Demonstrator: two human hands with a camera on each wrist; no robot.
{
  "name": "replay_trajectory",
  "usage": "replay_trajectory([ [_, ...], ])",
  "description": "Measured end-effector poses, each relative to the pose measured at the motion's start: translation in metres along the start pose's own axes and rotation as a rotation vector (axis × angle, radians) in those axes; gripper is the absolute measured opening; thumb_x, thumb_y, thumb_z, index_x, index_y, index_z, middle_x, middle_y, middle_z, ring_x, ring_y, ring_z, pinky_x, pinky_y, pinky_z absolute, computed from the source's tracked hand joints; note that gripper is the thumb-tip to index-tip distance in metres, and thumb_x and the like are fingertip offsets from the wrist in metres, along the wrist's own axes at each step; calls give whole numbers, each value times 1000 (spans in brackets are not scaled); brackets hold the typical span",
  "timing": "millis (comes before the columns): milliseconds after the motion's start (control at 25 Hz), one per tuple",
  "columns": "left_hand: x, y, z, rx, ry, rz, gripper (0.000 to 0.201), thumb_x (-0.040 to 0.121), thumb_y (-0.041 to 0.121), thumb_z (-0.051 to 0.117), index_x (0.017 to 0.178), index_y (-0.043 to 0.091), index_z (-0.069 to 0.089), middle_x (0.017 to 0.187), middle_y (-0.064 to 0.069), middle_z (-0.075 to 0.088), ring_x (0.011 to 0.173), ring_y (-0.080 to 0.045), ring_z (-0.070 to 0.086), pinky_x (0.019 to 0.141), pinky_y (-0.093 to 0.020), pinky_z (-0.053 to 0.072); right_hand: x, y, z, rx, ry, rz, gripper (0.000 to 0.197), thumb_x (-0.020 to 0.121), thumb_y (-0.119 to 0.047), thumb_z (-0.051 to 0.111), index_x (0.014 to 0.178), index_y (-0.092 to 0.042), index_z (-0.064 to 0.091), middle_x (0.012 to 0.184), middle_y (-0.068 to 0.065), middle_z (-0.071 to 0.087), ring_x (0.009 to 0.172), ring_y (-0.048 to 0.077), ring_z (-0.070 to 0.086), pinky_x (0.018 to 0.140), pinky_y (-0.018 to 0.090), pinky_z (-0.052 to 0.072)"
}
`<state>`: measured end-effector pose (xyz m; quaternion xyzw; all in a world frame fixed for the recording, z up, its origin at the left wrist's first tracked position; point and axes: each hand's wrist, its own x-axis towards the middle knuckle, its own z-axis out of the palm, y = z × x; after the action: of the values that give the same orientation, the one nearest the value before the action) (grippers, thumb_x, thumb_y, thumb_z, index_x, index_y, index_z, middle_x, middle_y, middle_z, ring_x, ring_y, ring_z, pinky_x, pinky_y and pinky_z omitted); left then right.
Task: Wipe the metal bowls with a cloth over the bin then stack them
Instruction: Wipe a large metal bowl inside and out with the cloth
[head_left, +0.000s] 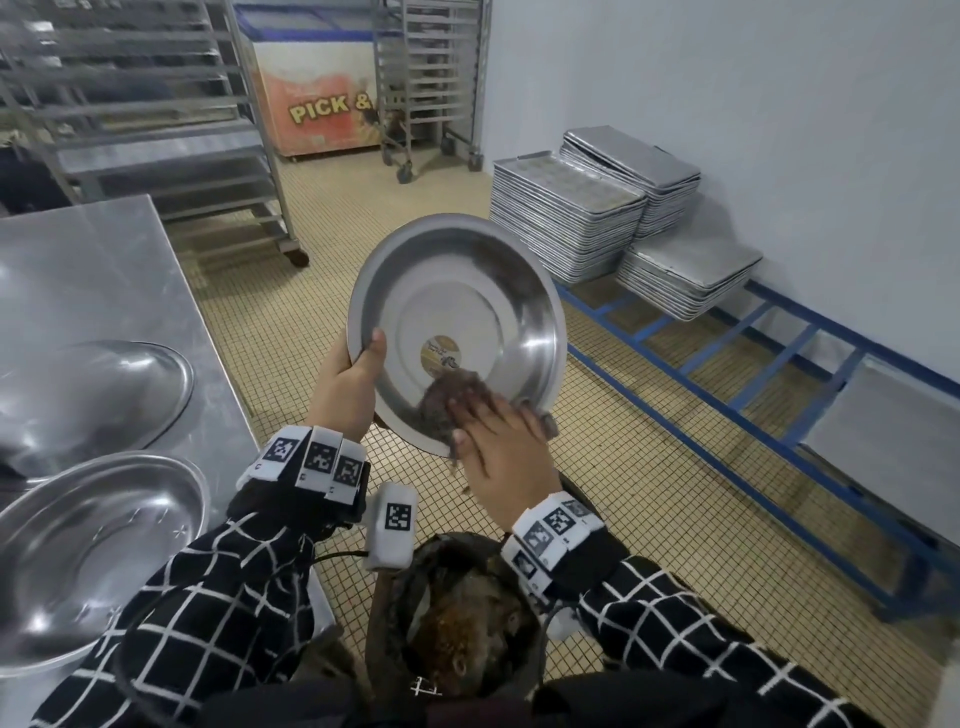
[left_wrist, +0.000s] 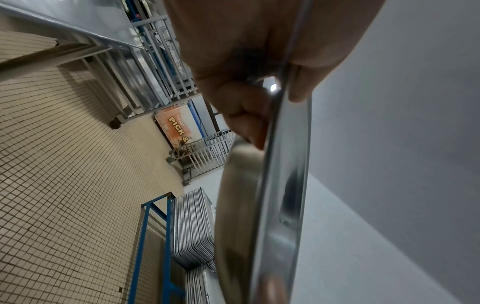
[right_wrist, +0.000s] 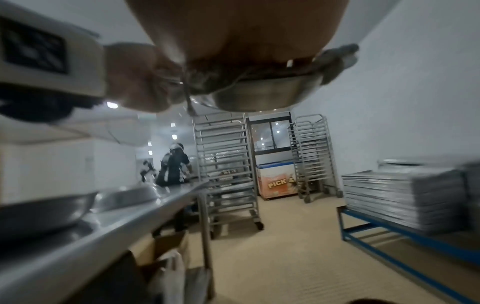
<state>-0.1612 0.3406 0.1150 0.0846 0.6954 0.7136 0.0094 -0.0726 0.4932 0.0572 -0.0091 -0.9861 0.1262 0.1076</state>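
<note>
1. Nearest the body, the bin (head_left: 457, 613) stands on the tiled floor (head_left: 597, 493) just off the table's near right corner, its dark liner open and brownish waste inside.
2. Above the bin, the left hand (head_left: 345, 384) grips the held bowl (head_left: 457, 332) at its left rim, thumb hooked over the inside; the left wrist view shows the fingers (left_wrist: 241, 107) curled behind the rim, which the head view hides.
3. The right hand (head_left: 498, 441) presses the cloth (head_left: 441, 405) flat against the lower inside of the held bowl, fingers spread and mostly straight. A corner of the cloth pokes past the bowl's lower right rim.
4. The held bowl is tilted, open side to the person, with a round sticker (head_left: 441, 353) near its centre.
5. On the table (head_left: 104, 270), at its near edge, an upright bowl (head_left: 93, 561) sits with its rim overhanging slightly; behind it lies an upturned bowl (head_left: 93, 395). The right wrist view shows them side on and blurred.
6. Between the table's right edge and the blue rack (head_left: 727, 364) runs a strip of open floor.
7. The blue rack, against the right wall, carries the stacked trays (head_left: 571, 218).
8. Farther back stand the wheeled tray trolleys (head_left: 431, 78) and a chest freezer (head_left: 317, 104) lettered "PICK &".
9. Only the right wrist view shows a person (right_wrist: 174, 164) far along the table and boxes (right_wrist: 166, 246) beneath it.
</note>
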Motion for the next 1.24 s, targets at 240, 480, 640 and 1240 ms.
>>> replay_trajectory([
  [240, -3, -10, 2, 44, -90, -96, 16, 99, 28, 48, 93, 25, 62, 69, 10, 69, 60, -4, 65, 57, -19, 51, 32, 67, -16, -138, -87, 228, 59, 100, -37, 23, 151, -16, 2, 158, 3, -9, 145, 27, -12, 118, 44, 1],
  [480, 0, -26, -7, 60, -152, -289, 23, 98, 31, 50, 102, 11, 61, 74, -6, 68, 58, -21, 65, 52, -31, 52, 43, 78, -42, 309, -317, 331, 68, 98, -7, 38, 151, -19, -3, 158, 0, -13, 137, 26, 31, 108, 38, 35],
  [640, 1, -34, -9, 76, -169, -368, 23, 97, 33, 52, 97, 11, 61, 68, -4, 66, 56, -23, 64, 52, -32, 51, 37, 95, -41, 295, -196, 377, 40, 99, -16, 43, 138, -13, 39, 111, -4, 57, 91, 16, 63, 67, 19, 51],
  [1240, -2, -40, 7, -102, -108, -346, 30, 98, 29, 51, 114, 6, 59, 73, -4, 67, 56, -19, 64, 49, -28, 51, 34, 82, -23, 645, 298, 707, 35, 99, -39, 39, 105, -7, 53, 79, -3, 56, 72, 17, 57, 52, 20, 37],
])
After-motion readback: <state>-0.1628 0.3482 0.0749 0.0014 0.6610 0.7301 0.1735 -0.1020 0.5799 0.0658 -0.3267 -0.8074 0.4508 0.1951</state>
